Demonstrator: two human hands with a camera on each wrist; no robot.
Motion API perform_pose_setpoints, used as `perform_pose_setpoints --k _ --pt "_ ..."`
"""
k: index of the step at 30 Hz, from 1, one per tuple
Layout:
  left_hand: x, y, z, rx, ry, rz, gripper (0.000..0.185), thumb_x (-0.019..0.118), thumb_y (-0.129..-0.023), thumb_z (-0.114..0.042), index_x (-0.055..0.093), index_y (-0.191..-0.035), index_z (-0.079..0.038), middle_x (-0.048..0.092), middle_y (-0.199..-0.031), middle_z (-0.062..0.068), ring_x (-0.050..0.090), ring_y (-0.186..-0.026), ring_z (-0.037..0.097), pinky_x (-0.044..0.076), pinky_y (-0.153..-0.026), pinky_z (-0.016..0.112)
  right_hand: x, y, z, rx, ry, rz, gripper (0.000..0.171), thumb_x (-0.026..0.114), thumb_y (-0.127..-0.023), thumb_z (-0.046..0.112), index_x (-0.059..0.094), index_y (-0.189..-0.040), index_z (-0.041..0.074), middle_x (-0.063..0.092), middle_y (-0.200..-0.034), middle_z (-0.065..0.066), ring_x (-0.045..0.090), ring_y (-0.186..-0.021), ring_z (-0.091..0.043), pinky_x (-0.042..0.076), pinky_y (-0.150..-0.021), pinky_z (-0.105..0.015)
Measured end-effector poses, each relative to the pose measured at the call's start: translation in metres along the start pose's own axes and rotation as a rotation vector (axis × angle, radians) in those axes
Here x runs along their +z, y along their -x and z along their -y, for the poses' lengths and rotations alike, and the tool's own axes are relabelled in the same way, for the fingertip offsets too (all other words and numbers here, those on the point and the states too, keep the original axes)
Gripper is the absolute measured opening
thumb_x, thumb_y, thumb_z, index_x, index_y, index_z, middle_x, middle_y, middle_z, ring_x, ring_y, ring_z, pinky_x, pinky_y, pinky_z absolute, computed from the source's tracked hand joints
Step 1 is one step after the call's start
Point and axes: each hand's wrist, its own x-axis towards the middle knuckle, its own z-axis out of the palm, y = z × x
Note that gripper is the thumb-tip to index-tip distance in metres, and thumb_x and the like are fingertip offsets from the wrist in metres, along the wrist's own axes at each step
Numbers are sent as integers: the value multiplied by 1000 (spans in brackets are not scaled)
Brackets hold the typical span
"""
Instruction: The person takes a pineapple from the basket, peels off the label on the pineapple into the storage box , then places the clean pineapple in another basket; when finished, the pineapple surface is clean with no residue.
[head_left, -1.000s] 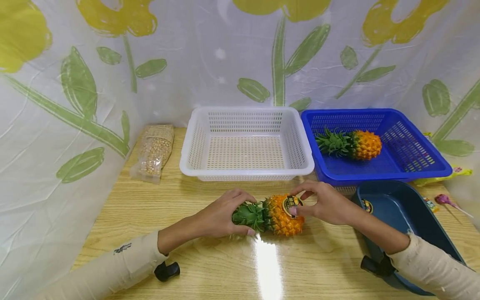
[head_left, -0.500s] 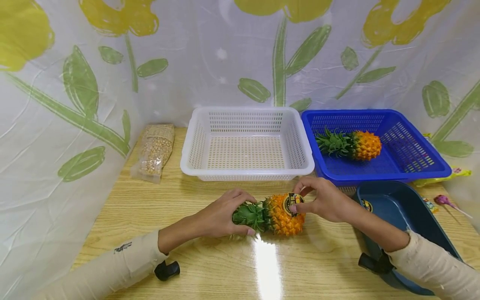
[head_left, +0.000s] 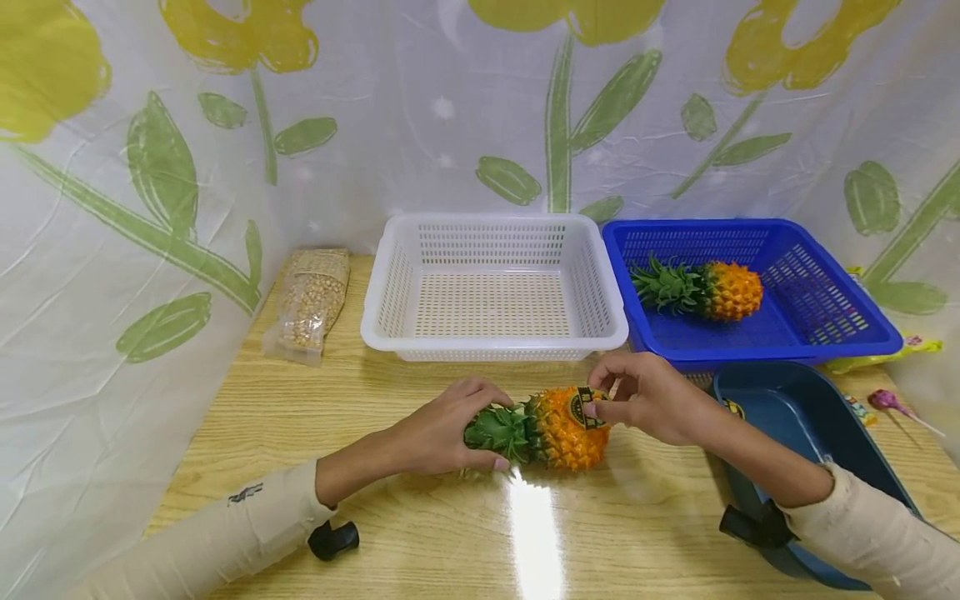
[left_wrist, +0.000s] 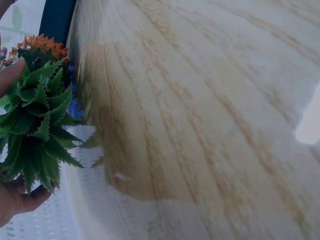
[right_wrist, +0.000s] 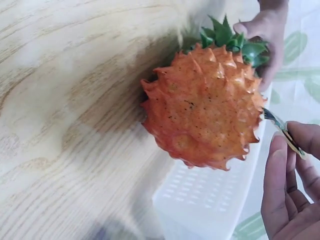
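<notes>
An orange toy pineapple (head_left: pixel 566 429) (right_wrist: pixel 205 110) lies on its side on the wooden table (head_left: pixel 420 533). My left hand (head_left: pixel 442 429) grips its green leafy crown (head_left: pixel 497 429) (left_wrist: pixel 35 125). My right hand (head_left: pixel 645 400) pinches the edge of a round black-and-yellow sticker (head_left: pixel 583 408) (right_wrist: pixel 282 132) on the fruit's upper right side, and in the right wrist view the sticker stands partly lifted off the skin.
A white basket (head_left: pixel 491 287) sits behind the pineapple. To its right, a blue basket (head_left: pixel 750 287) holds a second pineapple (head_left: pixel 701 290). A dark blue tray (head_left: pixel 810 450) lies at front right, a bag of beans (head_left: pixel 307 304) at back left, a lollipop (head_left: pixel 892 404) at far right.
My right hand's fingers moved from pressing on the sticker to pinching its edge and lifting it. My left hand and the pineapple stayed put.
</notes>
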Motion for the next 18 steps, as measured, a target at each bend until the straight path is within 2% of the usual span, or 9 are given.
perform_pose_setpoints --k 5,9,18 --pt "0 0 0 4 -1 4 67 79 -83 -49 52 -139 -25 44 -149 6 43 -138 29 46 -106 53 -6 7 5 21 -9 -5 15 77 -89 14 66 -98 9 64 -83 -4 60 -62 -16 51 -56 -29" --pt "0 -1 0 4 -9 2 67 80 -83 -50 52 -139 -25 44 -148 6 44 -136 28 47 -104 52 -12 12 7 44 -3 -9 17 76 -90 16 67 -101 7 67 -82 -3 61 -64 -14 53 -56 -30" --pt "0 -1 0 12 -25 17 67 81 -83 -48 52 -139 -25 44 -148 6 43 -138 29 45 -106 54 -18 21 -2 102 -8 -22 22 73 -93 18 67 -110 5 72 -85 -4 65 -72 -13 56 -58 -32"
